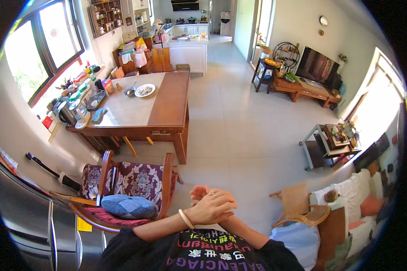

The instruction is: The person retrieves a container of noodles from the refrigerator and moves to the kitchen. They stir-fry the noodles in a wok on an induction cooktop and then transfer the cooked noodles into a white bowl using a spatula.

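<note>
My two hands are together in front of my body, low in the middle of the picture. My left hand (215,205) lies across the right, wearing a ring, with a pale bangle (186,219) on its wrist. Its fingers are slightly apart and hold no object. Underneath, my right hand (199,193) is partly covered; its fingertips stick out to the left, palm side up. Left of the hands stands a wooden armchair (142,176) with maroon floral upholstery, and a blue patchwork cushion (129,206) rests in front of its seat.
A wooden dining table (169,101) carries a plate of food (144,90) and a bowl (130,91). To the right are a rattan chair (295,203), a wheeled cart (320,145) and a sofa (357,189). A steel refrigerator (30,223) borders the lower left. Tiled floor (220,135) runs toward the kitchen.
</note>
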Demonstrator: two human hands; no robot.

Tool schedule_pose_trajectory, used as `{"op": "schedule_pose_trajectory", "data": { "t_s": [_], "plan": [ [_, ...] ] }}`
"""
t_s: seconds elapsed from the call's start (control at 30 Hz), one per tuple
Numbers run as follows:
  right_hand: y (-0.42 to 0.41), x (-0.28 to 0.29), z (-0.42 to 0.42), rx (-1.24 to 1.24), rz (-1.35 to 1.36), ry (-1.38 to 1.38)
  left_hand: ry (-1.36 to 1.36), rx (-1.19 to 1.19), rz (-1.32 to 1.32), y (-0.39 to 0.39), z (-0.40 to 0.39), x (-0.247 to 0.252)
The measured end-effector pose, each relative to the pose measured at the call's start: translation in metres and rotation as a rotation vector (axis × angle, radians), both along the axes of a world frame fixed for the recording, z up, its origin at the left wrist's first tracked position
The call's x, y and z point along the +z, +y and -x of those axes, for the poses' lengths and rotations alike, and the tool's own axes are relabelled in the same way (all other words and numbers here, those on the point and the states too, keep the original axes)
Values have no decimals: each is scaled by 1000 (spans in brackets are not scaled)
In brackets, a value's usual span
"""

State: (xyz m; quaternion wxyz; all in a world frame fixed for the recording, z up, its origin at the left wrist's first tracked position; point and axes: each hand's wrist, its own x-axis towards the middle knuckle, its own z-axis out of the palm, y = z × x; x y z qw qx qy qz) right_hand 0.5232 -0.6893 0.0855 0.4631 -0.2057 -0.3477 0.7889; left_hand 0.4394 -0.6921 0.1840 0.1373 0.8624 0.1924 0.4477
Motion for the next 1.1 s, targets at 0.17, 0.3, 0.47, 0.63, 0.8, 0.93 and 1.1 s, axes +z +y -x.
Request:
{"op": "schedule_pose_trajectory", "data": {
  "t_s": [0.17, 0.3, 0.47, 0.63, 0.8, 0.93, 1.1],
  "plan": [
    [84, -86, -65, 159, -116, -264, 144, -117, 111, 80, -48, -75],
    [194, -125, -111, 235, -497, -756, 640, -19, 245, 173, -80, -87],
    [336, -38, -121, 292, -700, -916, 883, -105, 500, 344, -96, -46],
    [500, 7, -158, 127, -858, -1194, 475, -56, 577, 532, -99, -64],
    [602, -3, -262, -509, -552, -1361, 463, 227, 576, 714, -87, -144],
    [695, -48, -331, -815, -173, -1345, 688, 430, 791, 859, -63, -207],
    [890, -45, -347, -874, -186, -1367, 613, 852, 1381, 985, 18, -266]
  ]
}}
